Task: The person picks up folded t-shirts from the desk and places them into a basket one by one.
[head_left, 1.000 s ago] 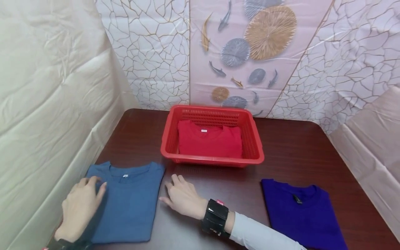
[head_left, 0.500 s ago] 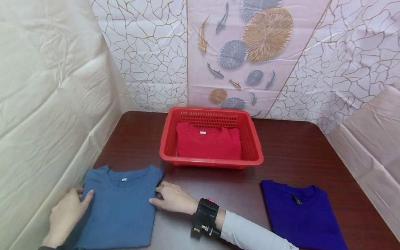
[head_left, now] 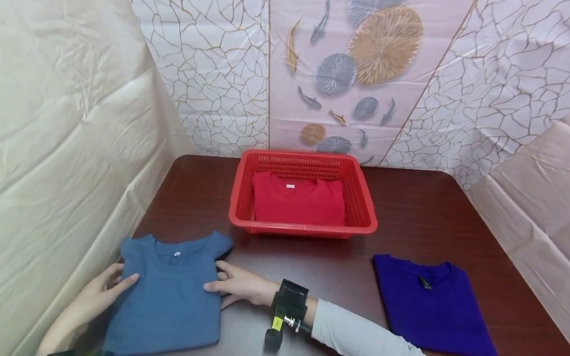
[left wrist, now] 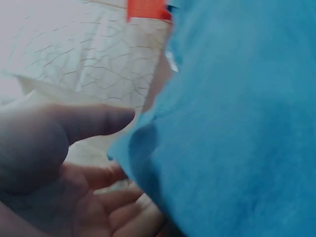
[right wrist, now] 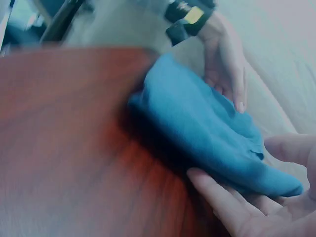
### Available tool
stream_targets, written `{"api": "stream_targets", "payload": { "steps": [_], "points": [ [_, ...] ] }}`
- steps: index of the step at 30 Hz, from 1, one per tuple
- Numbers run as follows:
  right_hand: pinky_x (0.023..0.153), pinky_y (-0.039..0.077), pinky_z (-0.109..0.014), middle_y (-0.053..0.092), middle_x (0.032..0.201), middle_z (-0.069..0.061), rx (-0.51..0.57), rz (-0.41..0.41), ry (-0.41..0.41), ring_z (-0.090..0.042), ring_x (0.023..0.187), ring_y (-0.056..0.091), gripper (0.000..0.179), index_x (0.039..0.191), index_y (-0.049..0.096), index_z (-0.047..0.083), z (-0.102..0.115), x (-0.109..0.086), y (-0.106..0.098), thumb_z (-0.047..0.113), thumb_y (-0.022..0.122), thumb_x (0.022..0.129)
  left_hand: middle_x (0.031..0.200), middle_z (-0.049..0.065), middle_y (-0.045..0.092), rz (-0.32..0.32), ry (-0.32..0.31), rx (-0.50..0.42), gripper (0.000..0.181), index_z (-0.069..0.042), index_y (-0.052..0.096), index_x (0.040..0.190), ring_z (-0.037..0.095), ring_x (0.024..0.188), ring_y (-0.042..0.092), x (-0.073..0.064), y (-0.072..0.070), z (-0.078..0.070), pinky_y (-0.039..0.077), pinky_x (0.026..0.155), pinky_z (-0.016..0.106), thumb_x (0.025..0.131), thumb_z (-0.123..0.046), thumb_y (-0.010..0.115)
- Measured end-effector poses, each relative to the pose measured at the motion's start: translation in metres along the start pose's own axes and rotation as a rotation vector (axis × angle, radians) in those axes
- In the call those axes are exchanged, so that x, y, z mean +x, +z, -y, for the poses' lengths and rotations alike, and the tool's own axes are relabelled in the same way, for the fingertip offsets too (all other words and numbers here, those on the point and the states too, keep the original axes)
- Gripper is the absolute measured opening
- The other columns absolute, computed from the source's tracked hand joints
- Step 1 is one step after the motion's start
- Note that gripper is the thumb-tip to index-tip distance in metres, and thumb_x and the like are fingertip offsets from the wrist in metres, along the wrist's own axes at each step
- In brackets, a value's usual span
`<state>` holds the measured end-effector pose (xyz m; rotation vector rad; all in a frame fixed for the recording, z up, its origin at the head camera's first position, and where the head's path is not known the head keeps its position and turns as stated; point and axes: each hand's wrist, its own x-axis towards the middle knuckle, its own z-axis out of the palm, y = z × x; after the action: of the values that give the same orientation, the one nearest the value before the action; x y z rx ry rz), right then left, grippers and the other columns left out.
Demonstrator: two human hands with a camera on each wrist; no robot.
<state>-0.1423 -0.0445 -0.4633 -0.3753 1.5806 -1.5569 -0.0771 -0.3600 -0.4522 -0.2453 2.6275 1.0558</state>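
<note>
A folded blue T-shirt [head_left: 171,301] with a small white neck label lies at the front left in the head view. My left hand [head_left: 95,294] grips its left side, thumb over the top and fingers under the edge. On the opposite side my right hand [head_left: 242,286] holds it the same way, below the drooping sleeve corner. The left wrist view shows the cloth [left wrist: 237,123] between thumb and fingers. From the right wrist, the shirt [right wrist: 192,118] looks bunched upward, fingers reaching beneath its edge.
A red plastic basket [head_left: 303,229] stands at the back middle, with a folded red T-shirt [head_left: 298,205] inside. A folded purple T-shirt [head_left: 432,311] lies on the dark brown table [head_left: 414,212] at the right. A pale cloth [head_left: 89,163] hangs along the left edge.
Both hands have come to the blue T-shirt's sides, the right moving left and the left moving down and outward. Fingers have slid under its edges, and its sides have risen a little.
</note>
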Motion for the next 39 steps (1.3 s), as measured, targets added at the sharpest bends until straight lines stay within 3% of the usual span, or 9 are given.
{"api": "stream_targets", "payload": {
  "steps": [8,11,18,26,30,34,35,36,39],
  "points": [
    [0.083,0.046,-0.065,0.027,0.148,-0.021,0.139,-0.071,0.076,-0.031,0.11,0.052,0.09,0.15,-0.001,0.016,0.001,0.007,0.007,0.016,0.061,0.086,0.152,0.024,-0.009,0.281,-0.02,-0.52,0.083,-0.023,-0.026,0.144,0.044,0.132,0.008,0.005,0.006,0.004,0.032,0.099,0.058,0.097,-0.036,0.041],
    [0.083,0.044,-0.067,0.018,0.151,-0.02,0.159,-0.106,0.067,-0.031,0.113,0.048,0.088,0.15,0.001,0.018,-0.001,0.011,0.005,0.012,0.06,0.085,0.152,0.021,-0.017,0.316,-0.041,-0.627,0.085,-0.028,-0.033,0.139,0.042,0.133,0.004,0.009,0.01,0.007,0.03,0.102,0.058,0.098,-0.033,0.041],
    [0.083,0.045,-0.065,0.024,0.147,-0.015,0.216,-0.089,0.031,-0.027,0.111,0.049,0.086,0.15,0.005,0.02,0.006,0.001,-0.002,0.007,0.059,0.084,0.152,0.023,-0.013,0.307,-0.048,-0.679,0.082,-0.028,-0.029,0.142,0.041,0.132,0.01,0.009,0.014,0.004,0.035,0.098,0.05,0.098,-0.03,0.041],
    [0.08,0.05,-0.058,0.041,0.137,-0.009,0.197,0.014,-0.071,-0.023,0.108,0.053,0.076,0.148,0.017,0.029,0.042,-0.026,-0.005,0.009,0.058,0.086,0.152,0.014,-0.01,0.274,0.049,-0.778,0.071,-0.043,-0.014,0.144,-0.003,0.109,0.044,-0.01,-0.001,-0.011,0.044,0.088,0.036,0.1,-0.025,0.037],
    [0.082,0.05,-0.058,0.042,0.136,-0.009,0.206,0.028,-0.082,-0.025,0.109,0.052,0.074,0.146,0.021,0.031,0.057,-0.04,-0.013,0.011,0.059,0.086,0.155,0.007,-0.013,0.276,0.114,-0.78,0.068,-0.049,-0.01,0.142,0.0,0.119,0.039,-0.017,-0.012,-0.029,0.045,0.089,0.035,0.1,-0.023,0.037],
    [0.084,0.048,-0.058,0.041,0.137,-0.008,0.22,0.01,-0.099,-0.026,0.112,0.05,0.074,0.145,0.024,0.033,0.071,-0.052,-0.026,0.013,0.061,0.084,0.154,0.0,-0.022,0.279,0.088,-0.731,0.071,-0.05,-0.015,0.139,0.015,0.136,0.012,-0.02,-0.024,-0.057,0.034,0.102,0.051,0.099,-0.028,0.04],
    [0.084,0.049,-0.058,0.041,0.138,-0.009,0.22,0.005,-0.107,-0.027,0.113,0.05,0.073,0.145,0.025,0.033,0.073,-0.055,-0.029,0.013,0.061,0.084,0.154,0.001,-0.023,0.285,0.097,-0.735,0.072,-0.05,-0.016,0.14,0.015,0.136,0.013,-0.019,-0.026,-0.063,0.034,0.103,0.051,0.099,-0.027,0.04],
    [0.084,0.049,-0.058,0.04,0.138,-0.008,0.222,0.0,-0.115,-0.028,0.114,0.05,0.074,0.145,0.025,0.034,0.076,-0.057,-0.033,0.013,0.061,0.084,0.153,0.001,-0.026,0.28,0.071,-0.718,0.075,-0.049,-0.019,0.138,0.014,0.132,0.025,-0.019,-0.028,-0.071,0.038,0.1,0.047,0.098,-0.031,0.042],
    [0.083,0.049,-0.056,0.039,0.139,-0.008,0.229,-0.021,-0.136,-0.028,0.116,0.048,0.073,0.144,0.026,0.035,0.083,-0.065,-0.045,0.013,0.062,0.084,0.154,0.008,-0.02,0.296,0.118,-0.77,0.076,-0.045,-0.016,0.142,0.003,0.114,0.046,-0.011,-0.031,-0.09,0.047,0.091,0.037,0.098,-0.026,0.043]
  ]
}}
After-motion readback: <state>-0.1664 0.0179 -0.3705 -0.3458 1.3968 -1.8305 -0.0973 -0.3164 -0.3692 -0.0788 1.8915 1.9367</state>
